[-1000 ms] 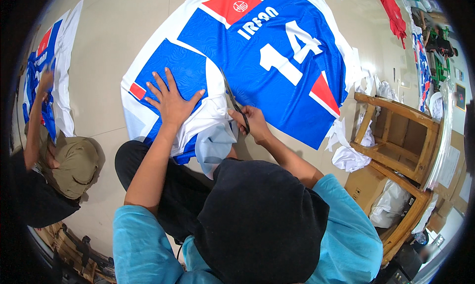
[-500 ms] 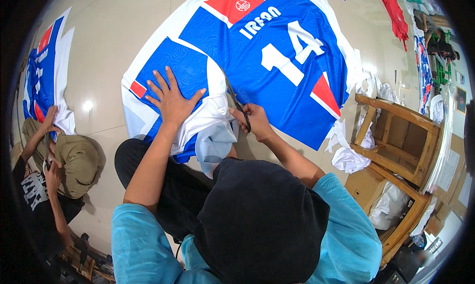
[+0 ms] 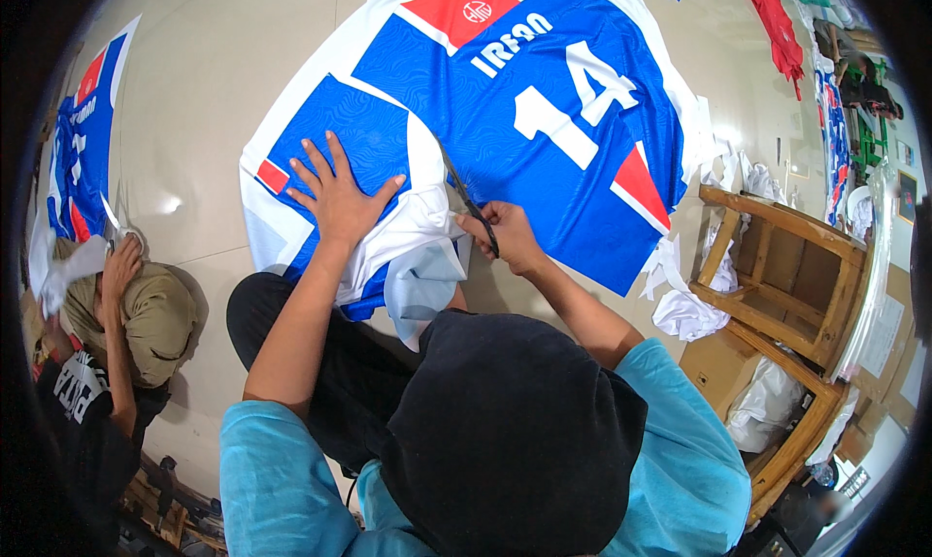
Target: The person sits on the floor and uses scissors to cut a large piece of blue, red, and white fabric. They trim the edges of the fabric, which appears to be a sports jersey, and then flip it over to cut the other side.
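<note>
A printed sports fabric panel [image 3: 544, 101], blue with red patches and white lettering and a white margin, is spread over the floor in front of me. My left hand [image 3: 348, 200] presses flat on a smaller blue section [image 3: 351, 120] of it, fingers spread. In my right hand [image 3: 508, 235] is a pair of black scissors [image 3: 473, 206]. Its blades point away from me, along the edge between the white strip [image 3: 424, 159] and the blue panel. Bunched white and pale grey cloth [image 3: 417, 266] lies between my two hands, close to my knee.
To the left, a co-worker [image 3: 146, 314] bends over a similar blue panel [image 3: 87, 140]. A wooden stool frame [image 3: 777, 266] lies on its side at right, with white scraps [image 3: 689, 310] beside it and a cardboard box [image 3: 718, 363] nearer me. Red cloth [image 3: 772, 23] hangs far right.
My hands and the scissors have hardly moved. On the left, the co-worker's hand has shifted, and the white margin cloth there now lies off the panel, gathered nearer the co-worker.
</note>
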Motion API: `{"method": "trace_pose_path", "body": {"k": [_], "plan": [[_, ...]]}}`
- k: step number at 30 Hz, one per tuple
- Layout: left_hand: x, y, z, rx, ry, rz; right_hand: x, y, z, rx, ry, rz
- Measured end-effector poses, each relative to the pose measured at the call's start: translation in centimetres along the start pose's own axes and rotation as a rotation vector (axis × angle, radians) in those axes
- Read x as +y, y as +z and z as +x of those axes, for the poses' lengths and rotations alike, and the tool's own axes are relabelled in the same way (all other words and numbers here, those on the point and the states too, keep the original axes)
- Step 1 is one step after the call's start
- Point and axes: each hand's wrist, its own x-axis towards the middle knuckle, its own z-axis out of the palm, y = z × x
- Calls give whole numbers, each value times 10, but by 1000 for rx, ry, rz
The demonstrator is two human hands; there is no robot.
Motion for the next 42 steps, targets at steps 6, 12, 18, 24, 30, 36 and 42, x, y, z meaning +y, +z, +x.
{"method": "trace_pose_path", "body": {"k": [6,12,18,24,30,36,42], "plan": [[-2,2,1,4,-1,-10,-9,-5,-2,-10,24,-4],[-4,7,1,26,12,-34,-7,-17,3,-42,-21,-53],[-6,8,1,29,10,-20,-12,-20,4,-47,-13,-100],[-4,6,0,38,20,-18,-16,-25,10,-52,9,-114],[-2,4,-1,34,18,-20,-27,-21,20,-71,-13,-103],[-6,8,1,39,20,-35,-34,-19,25,-65,32,-135],[-4,5,0,25,15,-15,-42,-19,25,-69,38,-141]]}}
